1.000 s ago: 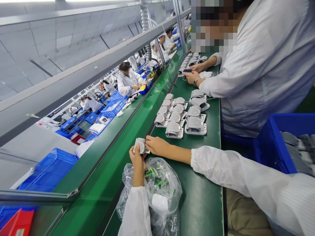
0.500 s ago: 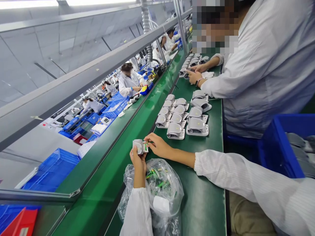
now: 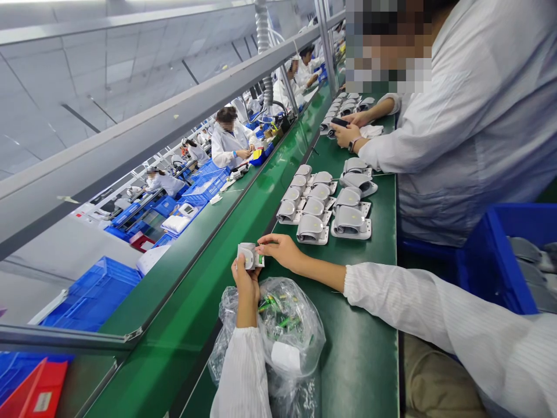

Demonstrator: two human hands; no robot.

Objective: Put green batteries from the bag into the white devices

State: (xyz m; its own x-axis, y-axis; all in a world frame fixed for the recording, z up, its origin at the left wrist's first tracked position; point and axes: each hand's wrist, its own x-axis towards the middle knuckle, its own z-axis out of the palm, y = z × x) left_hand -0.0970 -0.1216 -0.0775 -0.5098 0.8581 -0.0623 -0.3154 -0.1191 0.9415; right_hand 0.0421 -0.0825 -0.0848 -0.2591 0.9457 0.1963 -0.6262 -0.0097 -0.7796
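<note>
Your left hand (image 3: pixel 246 283) is closed around a small white and grey plastic unit (image 3: pixel 248 255), holding it just above the green work surface (image 3: pixel 361 348). Your right hand (image 3: pixel 282 251) meets the unit from the right, fingertips pinched on its edge where a bit of green shows. Under both wrists lies a clear plastic bag (image 3: pixel 300 342) of small green parts. Beyond your right hand stand rows of grey-white units (image 3: pixel 324 206). Farther along, a co-worker's hand (image 3: pixel 348 136) holds a small dark object (image 3: pixel 340 122).
</note>
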